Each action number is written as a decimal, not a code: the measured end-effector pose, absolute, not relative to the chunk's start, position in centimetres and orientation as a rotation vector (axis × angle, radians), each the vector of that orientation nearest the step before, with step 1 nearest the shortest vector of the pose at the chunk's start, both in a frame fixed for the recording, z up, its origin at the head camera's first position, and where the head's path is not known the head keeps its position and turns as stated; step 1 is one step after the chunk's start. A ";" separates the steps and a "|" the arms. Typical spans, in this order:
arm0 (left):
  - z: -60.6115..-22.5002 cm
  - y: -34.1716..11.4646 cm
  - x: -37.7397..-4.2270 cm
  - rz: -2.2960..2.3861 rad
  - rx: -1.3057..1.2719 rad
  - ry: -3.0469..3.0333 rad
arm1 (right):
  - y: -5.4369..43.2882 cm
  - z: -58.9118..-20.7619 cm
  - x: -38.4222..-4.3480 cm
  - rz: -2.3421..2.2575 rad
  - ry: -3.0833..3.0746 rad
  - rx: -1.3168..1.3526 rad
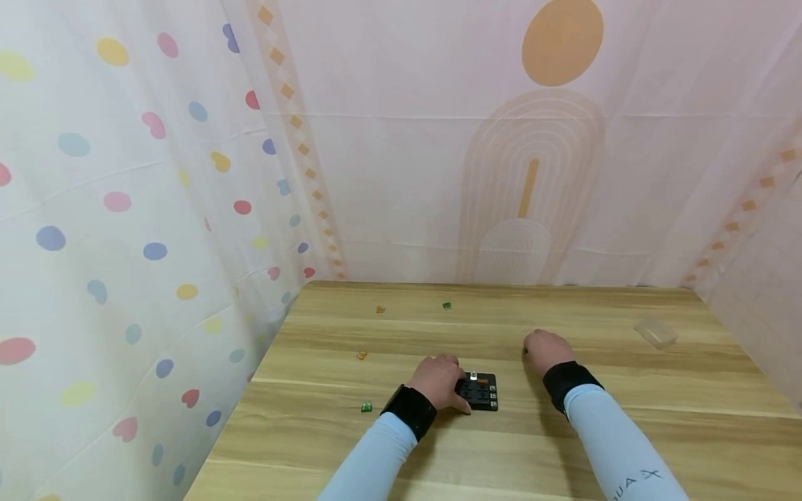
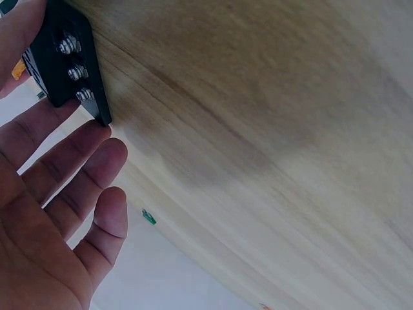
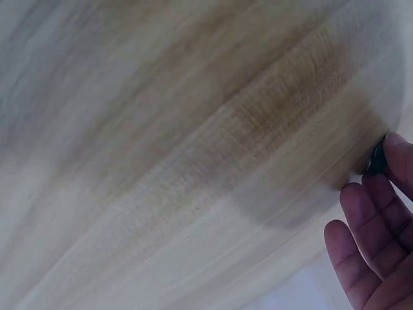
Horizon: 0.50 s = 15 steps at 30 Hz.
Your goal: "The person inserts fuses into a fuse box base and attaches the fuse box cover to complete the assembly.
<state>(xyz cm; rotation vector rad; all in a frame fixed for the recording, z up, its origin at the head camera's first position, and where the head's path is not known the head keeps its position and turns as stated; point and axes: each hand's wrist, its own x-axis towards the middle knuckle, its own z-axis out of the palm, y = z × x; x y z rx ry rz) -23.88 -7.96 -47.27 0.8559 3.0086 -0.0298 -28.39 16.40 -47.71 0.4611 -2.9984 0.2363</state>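
Note:
A black fuse block (image 1: 481, 396) lies on the table, with metal screws (image 2: 79, 71) along one side and an orange fuse (image 2: 19, 70) seated in it. My left hand (image 1: 436, 382) grips the block by its left part, thumb at the near edge and fingers at the far edge, covering that end. To the right of the block, my right hand (image 1: 546, 350) is close over the tabletop. Between its thumb and fingertips it pinches a small dark green blade fuse (image 3: 376, 159), partly hidden by the fingers.
Loose orange fuses (image 1: 362, 355) and green fuses (image 1: 366, 406) lie scattered on the left and back of the wooden table (image 1: 313, 431). A clear plastic box (image 1: 656, 332) sits at the right. Patterned curtains (image 1: 401, 174) hang behind and along the left.

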 end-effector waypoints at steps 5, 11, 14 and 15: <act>-47.3 -8.0 -23.9 -0.044 0.865 3.011 | 16.6 -48.5 -28.8 0.223 -2.986 0.437; -47.4 -8.0 -23.9 -0.074 0.899 3.034 | 16.8 -49.1 -28.9 0.249 -2.964 0.432; -47.3 -8.0 -23.8 -0.075 0.896 3.032 | 16.7 -49.1 -28.8 0.250 -2.970 0.420; -47.3 -8.0 -23.8 -0.078 0.893 3.028 | 16.7 -49.0 -28.8 0.247 -2.972 0.416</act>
